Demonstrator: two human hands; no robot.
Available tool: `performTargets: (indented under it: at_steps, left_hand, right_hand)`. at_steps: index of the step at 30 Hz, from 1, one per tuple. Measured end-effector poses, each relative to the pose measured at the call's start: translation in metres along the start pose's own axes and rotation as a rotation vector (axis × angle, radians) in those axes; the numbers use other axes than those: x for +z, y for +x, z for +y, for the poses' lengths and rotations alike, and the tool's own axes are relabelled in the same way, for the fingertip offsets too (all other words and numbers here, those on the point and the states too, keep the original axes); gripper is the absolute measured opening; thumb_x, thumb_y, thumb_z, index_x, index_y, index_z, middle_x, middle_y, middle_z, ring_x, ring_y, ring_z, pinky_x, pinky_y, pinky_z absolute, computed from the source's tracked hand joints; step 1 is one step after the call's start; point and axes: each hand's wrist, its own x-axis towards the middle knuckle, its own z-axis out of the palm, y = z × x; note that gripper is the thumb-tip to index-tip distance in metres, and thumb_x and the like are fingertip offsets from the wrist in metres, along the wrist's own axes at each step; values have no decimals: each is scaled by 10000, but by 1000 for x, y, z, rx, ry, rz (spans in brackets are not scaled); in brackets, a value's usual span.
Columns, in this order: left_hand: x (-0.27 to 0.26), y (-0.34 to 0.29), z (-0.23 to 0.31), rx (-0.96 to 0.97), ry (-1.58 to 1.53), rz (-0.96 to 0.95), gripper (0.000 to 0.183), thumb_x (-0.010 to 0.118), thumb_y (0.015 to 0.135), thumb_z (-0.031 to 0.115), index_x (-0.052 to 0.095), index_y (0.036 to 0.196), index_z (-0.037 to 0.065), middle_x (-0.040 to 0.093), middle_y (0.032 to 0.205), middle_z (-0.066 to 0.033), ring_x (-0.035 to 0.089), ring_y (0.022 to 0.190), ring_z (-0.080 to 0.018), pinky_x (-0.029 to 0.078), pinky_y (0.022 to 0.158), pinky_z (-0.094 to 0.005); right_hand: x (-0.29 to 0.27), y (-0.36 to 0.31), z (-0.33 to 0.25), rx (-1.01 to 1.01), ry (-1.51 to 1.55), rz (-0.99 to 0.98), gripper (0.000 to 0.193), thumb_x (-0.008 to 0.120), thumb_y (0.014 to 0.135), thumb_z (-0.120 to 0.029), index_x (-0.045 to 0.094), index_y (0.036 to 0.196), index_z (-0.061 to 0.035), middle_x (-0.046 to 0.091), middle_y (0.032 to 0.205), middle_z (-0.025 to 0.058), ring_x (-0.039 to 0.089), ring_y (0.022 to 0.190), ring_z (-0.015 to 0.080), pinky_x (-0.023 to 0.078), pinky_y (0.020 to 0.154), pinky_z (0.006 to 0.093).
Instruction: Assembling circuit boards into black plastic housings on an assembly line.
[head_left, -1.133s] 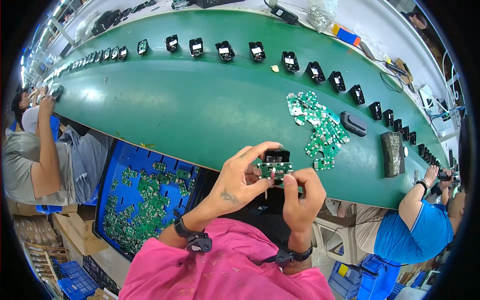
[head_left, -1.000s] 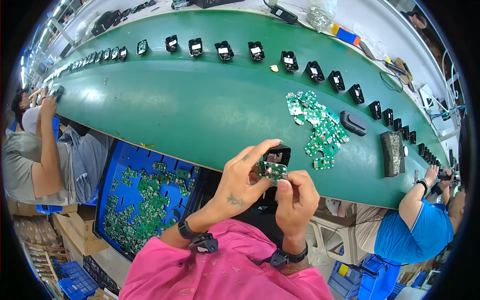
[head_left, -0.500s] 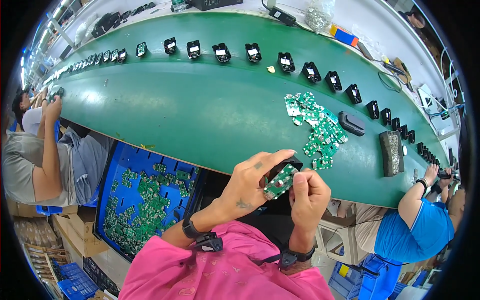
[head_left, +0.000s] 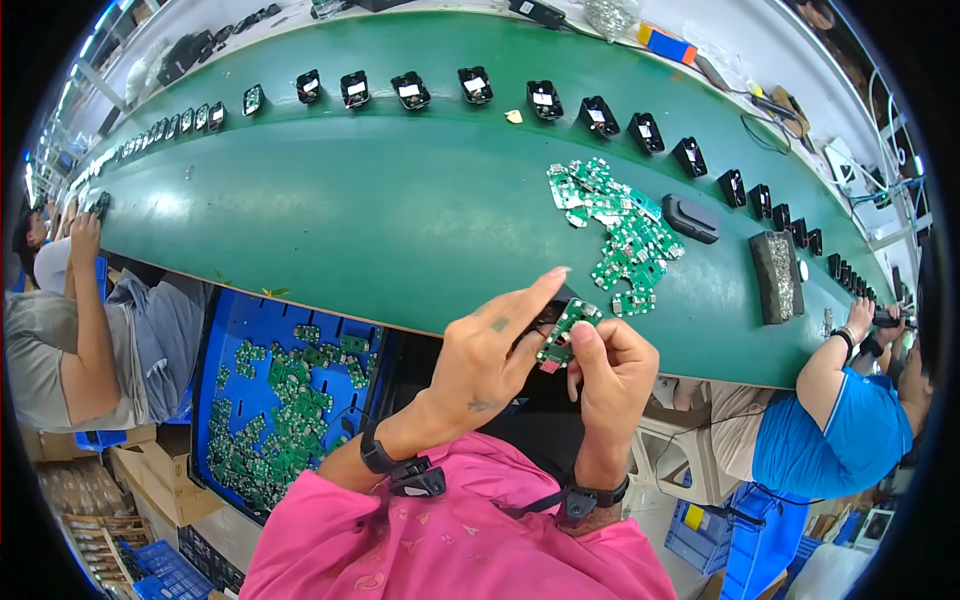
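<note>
My left hand (head_left: 478,360) is closed around a small black housing (head_left: 561,296), mostly hidden behind the fingers and a board; its index finger stretches out past it. In front of the housing, my right hand (head_left: 615,375) grips a green circuit board (head_left: 572,328) with the thumb pressed on its face. The board stands tilted, its lower end close to the left fingertips. Just beyond both hands, a pile of green circuit boards (head_left: 640,240) lies on the green table (head_left: 400,220). A dark grey oblong case (head_left: 691,218) rests to the right of that pile.
Black housings (head_left: 475,86) stand in a long curved row across the table. At the right lies a dark block with a speckled top (head_left: 778,278). A blue bin (head_left: 230,375) of circuit boards sits below the table edge at left. Co-workers sit on both sides.
The circuit board has turned more upright in my hands, and my right thumb now lies across its face. The view has shifted slightly, so the table things appear higher and further left.
</note>
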Motion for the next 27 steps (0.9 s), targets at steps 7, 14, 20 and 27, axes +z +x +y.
performTargets:
  at_steps: [7,14,20,27]
  left_hand:
    - [5,-3,2,12,-83,-63,601,581,863,-66,461,1446,11,602,1278,-235,625,1095,-420,540,903,-436]
    - [3,-1,8,-33,-165,-81,580,563,837,-97,527,1404,23,626,1247,-242,649,1067,-406,528,912,-395]
    - [-8,2,3,-141,-307,-207,489,521,912,-49,546,1381,87,617,1159,-200,659,807,-293,541,736,-352]
    - [-9,-1,8,-297,-536,-229,419,526,935,-20,553,1346,55,628,1151,-151,635,724,-142,525,649,-287]
  right_hand:
    - [-2,-5,4,-71,5,56,198,709,953,-124,662,810,5,618,681,13,546,555,54,410,496,194]
    - [-19,-1,4,-114,-145,-65,212,683,972,-130,643,822,15,597,713,-2,526,597,54,381,515,199]
    - [-20,1,-4,-45,-347,-51,199,729,925,-111,662,809,37,585,644,25,523,558,63,392,500,242]
    - [-8,0,5,-238,-446,30,191,718,934,-107,654,813,27,557,636,-31,452,567,31,341,504,222]
